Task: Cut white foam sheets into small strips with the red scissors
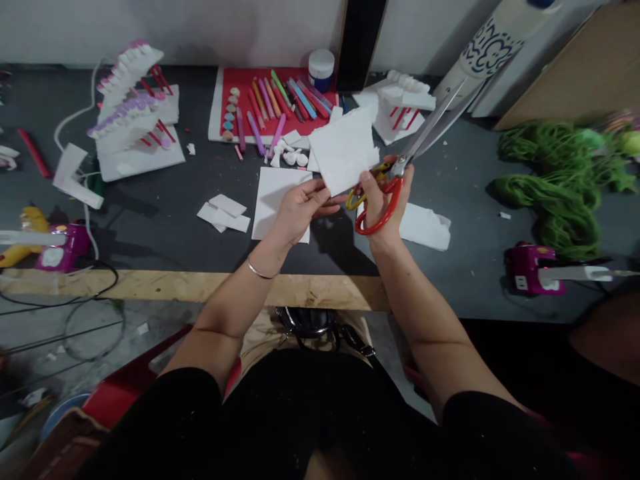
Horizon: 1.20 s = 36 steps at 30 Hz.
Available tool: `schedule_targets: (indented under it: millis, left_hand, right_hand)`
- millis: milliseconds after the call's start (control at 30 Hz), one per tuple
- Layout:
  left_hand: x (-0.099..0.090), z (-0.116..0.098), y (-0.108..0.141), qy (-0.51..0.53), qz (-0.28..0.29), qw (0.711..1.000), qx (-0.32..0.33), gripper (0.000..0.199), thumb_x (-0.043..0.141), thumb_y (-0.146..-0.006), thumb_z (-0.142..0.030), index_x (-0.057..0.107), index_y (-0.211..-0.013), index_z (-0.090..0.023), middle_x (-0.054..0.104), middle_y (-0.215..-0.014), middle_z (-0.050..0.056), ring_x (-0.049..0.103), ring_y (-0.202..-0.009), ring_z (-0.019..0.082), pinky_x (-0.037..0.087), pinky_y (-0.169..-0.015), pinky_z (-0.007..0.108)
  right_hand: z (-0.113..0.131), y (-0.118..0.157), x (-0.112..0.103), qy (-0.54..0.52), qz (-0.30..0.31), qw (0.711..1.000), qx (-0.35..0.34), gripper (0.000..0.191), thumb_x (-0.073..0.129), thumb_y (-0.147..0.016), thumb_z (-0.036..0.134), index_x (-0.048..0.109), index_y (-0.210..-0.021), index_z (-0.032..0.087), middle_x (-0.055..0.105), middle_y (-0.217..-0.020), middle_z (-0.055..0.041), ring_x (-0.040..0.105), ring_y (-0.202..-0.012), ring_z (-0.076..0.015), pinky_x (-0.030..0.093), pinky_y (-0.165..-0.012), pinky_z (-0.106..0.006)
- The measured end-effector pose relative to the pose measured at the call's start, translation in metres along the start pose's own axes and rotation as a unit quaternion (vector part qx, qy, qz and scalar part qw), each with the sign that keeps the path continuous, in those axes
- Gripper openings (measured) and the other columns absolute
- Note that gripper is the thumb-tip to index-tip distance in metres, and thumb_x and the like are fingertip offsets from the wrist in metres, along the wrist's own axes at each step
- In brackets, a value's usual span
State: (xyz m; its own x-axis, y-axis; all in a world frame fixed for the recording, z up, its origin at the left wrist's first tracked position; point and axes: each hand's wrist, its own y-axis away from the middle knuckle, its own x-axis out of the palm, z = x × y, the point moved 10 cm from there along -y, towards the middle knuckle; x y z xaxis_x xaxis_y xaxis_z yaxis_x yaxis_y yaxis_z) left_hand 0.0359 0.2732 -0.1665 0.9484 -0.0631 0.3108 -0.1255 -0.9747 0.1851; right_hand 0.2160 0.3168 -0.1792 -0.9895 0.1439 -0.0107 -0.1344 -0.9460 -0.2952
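At upper centre, the left hand (299,208) pinches a white sheet (345,148), best held flat, while the right hand (374,202) grips red-handled scissors (401,167), blades seemingly parted.

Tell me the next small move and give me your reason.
I'd probably swing the scissors round in the right hand until the blades face the sheet's ragged right edge. The left hand already holds the sheet by its lower edge, but the blades point up and away from it.
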Motion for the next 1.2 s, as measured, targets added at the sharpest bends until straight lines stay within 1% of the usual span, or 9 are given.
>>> schedule_targets:
  millis: [167, 367, 533, 633, 700, 800, 900, 1067, 1200]
  left_hand:
    - [0.0, 0.0, 0.0, 0.014, -0.008, 1.0, -0.005, 0.028, 0.08, -0.101, -0.031, 0.079, -0.124, -0.015, 0.084, -0.129, 0.013, 0.082, -0.124, 0.026, 0.069, -0.096, 0.027]
    - [-0.002, 0.0, -0.001, 0.023, -0.018, 0.999, -0.014, 0.022, 0.074, -0.103, -0.024, 0.078, -0.122, -0.013, 0.085, -0.125, 0.012, 0.083, -0.122, 0.025, 0.069, -0.093, 0.025]
    - [-0.003, -0.003, 0.001, 0.027, -0.032, 0.999, -0.017, 0.025, 0.078, -0.102, -0.031, 0.077, -0.121, -0.014, 0.084, -0.125, 0.013, 0.082, -0.123, 0.026, 0.069, -0.095, 0.027]
    - [-0.006, -0.002, 0.001, 0.035, -0.046, 0.998, -0.018, 0.025, 0.081, -0.1, -0.037, 0.077, -0.111, -0.015, 0.083, -0.122, 0.014, 0.081, -0.126, 0.029, 0.069, -0.099, 0.031]
    - [-0.008, -0.001, 0.0, 0.041, -0.054, 0.998, -0.016, 0.025, 0.084, -0.098, -0.038, 0.076, -0.106, -0.015, 0.083, -0.121, 0.013, 0.081, -0.126, 0.03, 0.07, -0.1, 0.035]
    - [-0.013, 0.001, -0.003, 0.049, -0.072, 0.996, -0.009, 0.026, 0.088, -0.093, -0.035, 0.077, -0.106, -0.016, 0.084, -0.118, 0.012, 0.081, -0.125, 0.03, 0.071, -0.101, 0.036]
    - [-0.019, 0.001, -0.004, 0.046, -0.085, 0.995, -0.013, 0.029, 0.09, -0.091, -0.035, 0.078, -0.108, -0.015, 0.085, -0.115, 0.011, 0.081, -0.123, 0.028, 0.071, -0.099, 0.033]
    - [-0.024, -0.002, -0.007, 0.039, -0.081, 0.996, -0.017, 0.028, 0.09, -0.091, -0.035, 0.079, -0.108, -0.015, 0.086, -0.117, 0.009, 0.083, -0.117, 0.023, 0.07, -0.093, 0.025]
    - [-0.027, -0.001, -0.008, 0.037, -0.077, 0.996, -0.018, 0.027, 0.089, -0.092, -0.035, 0.08, -0.109, -0.016, 0.086, -0.116, 0.008, 0.083, -0.115, 0.021, 0.069, -0.092, 0.022]
  right_hand:
    - [-0.001, 0.0, 0.003, 0.011, 0.018, 1.0, 0.023, 0.059, 0.062, -0.103, 0.064, 0.042, -0.151, 0.036, 0.065, -0.115, -0.0071, 0.077, -0.104, -0.0272, 0.067, -0.093, -0.054]
    - [0.008, 0.001, 0.003, 0.036, 0.008, 0.999, 0.004, 0.055, 0.058, -0.105, 0.064, 0.044, -0.151, 0.036, 0.064, -0.114, -0.0076, 0.078, -0.103, -0.0272, 0.068, -0.094, -0.056]
    - [0.004, 0.001, 0.006, 0.032, 0.035, 0.999, 0.021, 0.06, 0.06, -0.104, 0.065, 0.043, -0.153, 0.037, 0.064, -0.121, -0.01, 0.076, -0.106, -0.0286, 0.066, -0.095, -0.057]
    - [0.006, 0.002, 0.003, 0.046, 0.023, 0.999, -0.002, 0.061, 0.06, -0.103, 0.066, 0.043, -0.153, 0.036, 0.063, -0.124, -0.0106, 0.075, -0.114, -0.0302, 0.066, -0.096, -0.056]
    - [0.008, 0.005, 0.005, 0.047, 0.022, 0.998, -0.022, 0.061, 0.061, -0.102, 0.067, 0.043, -0.152, 0.036, 0.063, -0.125, -0.0105, 0.074, -0.117, -0.0306, 0.066, -0.096, -0.055]
    - [0.011, 0.01, 0.012, 0.028, 0.035, 0.998, -0.037, 0.061, 0.066, -0.1, 0.065, 0.043, -0.149, 0.036, 0.063, -0.125, -0.0097, 0.074, -0.117, -0.0296, 0.065, -0.096, -0.054]
    - [0.011, 0.014, 0.02, 0.017, 0.046, 0.998, -0.03, 0.063, 0.07, -0.098, 0.063, 0.043, -0.148, 0.036, 0.064, -0.124, -0.0089, 0.073, -0.118, -0.0292, 0.065, -0.099, -0.054]
    - [0.018, 0.017, 0.024, 0.016, 0.046, 0.998, -0.026, 0.066, 0.073, -0.097, 0.061, 0.043, -0.151, 0.037, 0.064, -0.13, -0.0085, 0.071, -0.129, -0.0294, 0.063, -0.107, -0.054]
    - [0.019, 0.017, 0.026, 0.008, 0.056, 0.998, 0.001, 0.065, 0.075, -0.098, 0.053, 0.041, -0.151, 0.037, 0.062, -0.134, -0.0091, 0.07, -0.133, -0.0289, 0.061, -0.112, -0.055]
